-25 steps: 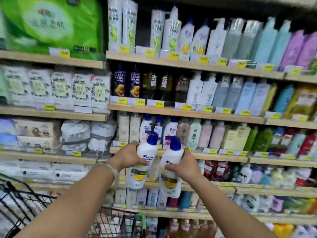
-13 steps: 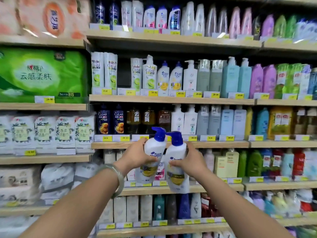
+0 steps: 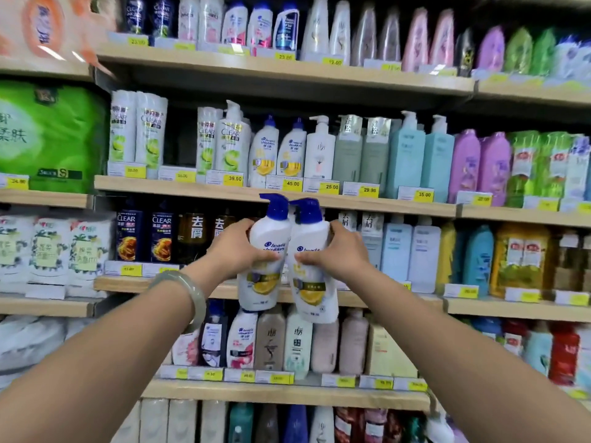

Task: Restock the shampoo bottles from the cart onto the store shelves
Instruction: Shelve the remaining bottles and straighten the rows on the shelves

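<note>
The shelves (image 3: 198, 188) fill the view: several wooden boards packed with shampoo and wash bottles, and a green pack (image 3: 48, 135) in the bay at far left. Both arms reach up from the lower corners and meet in front of the third board down. Each hand carries one white bottle, roughly upright. The two touch side by side in the air in front of the shelf edge, resting on no board. The left bottle (image 3: 260, 292) has its upper body in the left hand (image 3: 235, 249), thumb across the front label and fingers curled round its left shoulder. Its lower half hangs free below the grip and its neck stands above. The right bottle (image 3: 315, 298) is gripped the same way by the right hand (image 3: 340, 251), thumb on the front just under the logo and fingers wrapped round its right shoulder. Two matching bottles (image 3: 263, 153) stand on the board above, just up from the held pair. A pale bangle (image 3: 188, 294) circles the left wrist. The blue pumps (image 3: 276, 207) overlap that upper board's edge, spouts pointing left.
</note>
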Demonstrator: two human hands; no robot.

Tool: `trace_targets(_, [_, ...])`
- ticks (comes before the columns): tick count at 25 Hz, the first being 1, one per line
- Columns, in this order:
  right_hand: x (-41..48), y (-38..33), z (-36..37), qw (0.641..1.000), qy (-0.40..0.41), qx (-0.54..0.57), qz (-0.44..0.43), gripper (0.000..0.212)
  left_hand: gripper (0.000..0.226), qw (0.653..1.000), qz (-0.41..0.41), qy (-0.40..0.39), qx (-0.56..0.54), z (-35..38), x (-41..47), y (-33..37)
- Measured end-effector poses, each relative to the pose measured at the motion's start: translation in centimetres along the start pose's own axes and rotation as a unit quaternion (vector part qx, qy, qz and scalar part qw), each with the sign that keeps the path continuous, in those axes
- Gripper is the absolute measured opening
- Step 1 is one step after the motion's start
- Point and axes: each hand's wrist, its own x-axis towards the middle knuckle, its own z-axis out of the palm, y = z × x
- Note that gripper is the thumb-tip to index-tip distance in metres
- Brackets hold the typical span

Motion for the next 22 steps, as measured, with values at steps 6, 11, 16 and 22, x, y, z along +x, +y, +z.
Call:
trace_targets(6, [4.3,0.9,-3.3,0.998,0.009,0.039,-0.038,0.070,0.070,0.997,0.007,0.066,0.025,0.4,2.8,4.1])
trace_targets(11, [7.0,-0.3,-4.6,0.995,0.014,0.084,-0.059,0.063,0.072,0.994,0.028,0.106,-0.016,-0.8,5.0,6.5])
trace_targets(16, [9.5,-3.2,-6.0,0.987,0.039,0.119,-0.100,0.061,0.070,0.988,0.054,0.140,-0.047,-3.3,7.6,7.9])
trace_targets(22, [13.8,-6.6,-5.7,0.968,0.082,0.173,-0.164,0.063,0.067,0.972,0.130,0.164,-0.108,-5.9,12.6,8.2])
